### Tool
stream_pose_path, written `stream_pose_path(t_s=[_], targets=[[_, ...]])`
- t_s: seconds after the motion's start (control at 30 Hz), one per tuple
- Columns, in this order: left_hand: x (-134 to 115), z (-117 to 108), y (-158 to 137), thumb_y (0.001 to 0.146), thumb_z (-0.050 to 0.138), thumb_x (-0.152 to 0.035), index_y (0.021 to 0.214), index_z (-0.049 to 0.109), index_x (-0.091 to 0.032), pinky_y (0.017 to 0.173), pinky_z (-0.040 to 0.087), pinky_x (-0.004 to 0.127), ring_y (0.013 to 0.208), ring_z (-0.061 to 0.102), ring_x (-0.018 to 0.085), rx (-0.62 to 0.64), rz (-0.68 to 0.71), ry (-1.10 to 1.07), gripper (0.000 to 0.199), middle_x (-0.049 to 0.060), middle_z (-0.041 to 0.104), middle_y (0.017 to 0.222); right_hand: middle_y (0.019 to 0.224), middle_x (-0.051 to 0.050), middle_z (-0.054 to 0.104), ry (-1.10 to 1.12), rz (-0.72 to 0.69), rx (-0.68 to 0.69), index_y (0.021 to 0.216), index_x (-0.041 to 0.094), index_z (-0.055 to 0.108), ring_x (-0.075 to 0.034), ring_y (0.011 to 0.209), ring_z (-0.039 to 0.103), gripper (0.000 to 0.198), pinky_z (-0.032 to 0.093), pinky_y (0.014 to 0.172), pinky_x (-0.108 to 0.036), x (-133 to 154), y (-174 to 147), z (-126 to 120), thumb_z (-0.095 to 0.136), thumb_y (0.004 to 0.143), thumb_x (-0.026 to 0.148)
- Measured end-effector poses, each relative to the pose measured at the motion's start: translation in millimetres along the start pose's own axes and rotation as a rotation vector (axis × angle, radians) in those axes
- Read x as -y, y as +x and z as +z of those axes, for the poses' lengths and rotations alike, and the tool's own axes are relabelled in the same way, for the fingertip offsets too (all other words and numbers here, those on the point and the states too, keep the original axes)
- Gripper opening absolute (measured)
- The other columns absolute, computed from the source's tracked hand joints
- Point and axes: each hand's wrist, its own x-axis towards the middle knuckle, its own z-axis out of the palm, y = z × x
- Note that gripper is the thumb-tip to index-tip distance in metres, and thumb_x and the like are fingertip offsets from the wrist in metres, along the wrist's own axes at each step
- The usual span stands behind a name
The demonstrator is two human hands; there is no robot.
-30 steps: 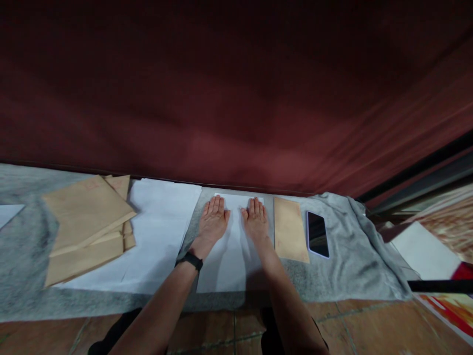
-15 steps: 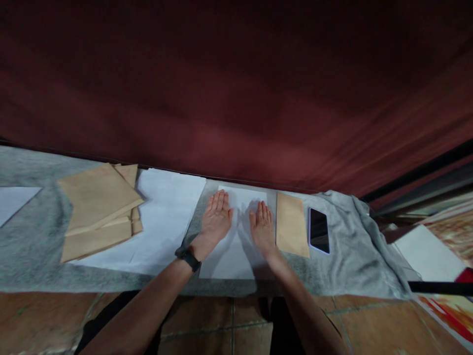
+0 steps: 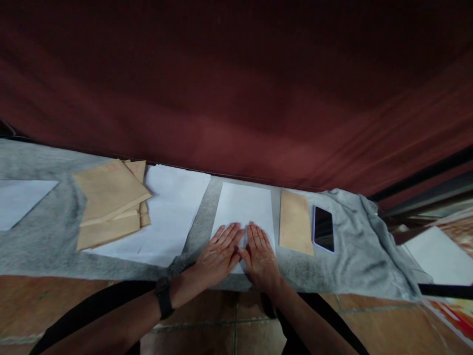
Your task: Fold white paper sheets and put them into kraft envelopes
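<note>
A white sheet of paper [image 3: 244, 202] lies flat on the grey cloth in front of me. My left hand [image 3: 218, 254] rests palm down over its near left part, fingers stretched out. Beside it, my right hand [image 3: 260, 256] lies flat on the near right part, fingers extended and the two thumbs almost meeting. Both hands cover the near portion of the sheet. Just right of the paper is a single brown envelope [image 3: 295, 222]. Neither hand grasps anything.
Several brown envelopes [image 3: 111, 197] overlap a stack of white paper [image 3: 173, 212] on the left. Another white sheet [image 3: 25, 199] lies at the far left. A phone [image 3: 323, 229] sits right of the single envelope. The grey cloth [image 3: 362, 251] is rumpled at right; a dark red curtain [image 3: 236, 98] hangs behind.
Both hands have slid toward me, from the far and middle part of the sheet to its near part, and come closer together. The view has shifted slightly.
</note>
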Motion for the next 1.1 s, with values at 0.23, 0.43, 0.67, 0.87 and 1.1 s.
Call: stream_pose_path(t_s=[0.23,0.43,0.67,0.87,1.1], targets=[[11,-6,-9,0.104,0.038,-0.054,0.156,0.038,-0.014,0.127,0.023,0.047,0.153,0.034,0.026,-0.059,-0.015,0.023,0.065,0.016,0.04,0.163,0.165,-0.022,0.031,-0.088,0.011,0.006,0.161,0.006,0.025,-0.033,0.153,0.032,0.066,0.038,0.121,-0.056,-11,-4,0,0.042,0.105,0.036],[12,-5,-10,0.103,0.039,-0.056,0.157,0.036,-0.016,0.127,0.022,0.049,0.154,0.032,0.028,-0.064,-0.019,0.033,0.067,0.016,0.039,0.163,0.166,-0.022,0.03,-0.097,0.019,0.0,0.162,0.007,0.023,-0.035,0.153,0.033,0.068,0.039,0.12,-0.057,-16,-6,2,0.044,0.105,0.038],[12,-11,-12,0.103,0.042,-0.052,0.155,0.04,-0.014,0.127,0.02,0.051,0.154,0.032,0.03,-0.006,-0.017,0.025,0.065,0.018,0.035,0.164,0.167,-0.02,0.028,-0.091,0.028,0.014,0.163,0.01,0.019,-0.034,0.154,0.031,0.07,0.036,0.122,-0.057,-23,-10,-1,0.045,0.105,0.04],[10,-9,-12,0.103,0.04,-0.056,0.157,0.037,-0.017,0.127,0.015,0.051,0.155,0.028,0.029,0.017,-0.049,0.005,0.067,0.017,0.033,0.166,0.167,-0.018,0.029,-0.121,0.053,0.033,0.164,0.012,0.021,-0.033,0.154,0.031,0.066,0.036,0.122,-0.057,-26,-22,-6,0.041,0.106,0.038],[10,-11,-13,0.103,0.038,-0.057,0.157,0.037,-0.017,0.127,0.013,0.047,0.155,0.029,0.027,0.029,-0.045,0.023,0.067,0.016,0.033,0.166,0.166,-0.018,0.032,-0.179,0.026,0.001,0.165,0.013,0.015,-0.032,0.152,0.034,0.066,0.038,0.12,-0.056,-27,-38,-9,0.036,0.108,0.038]])
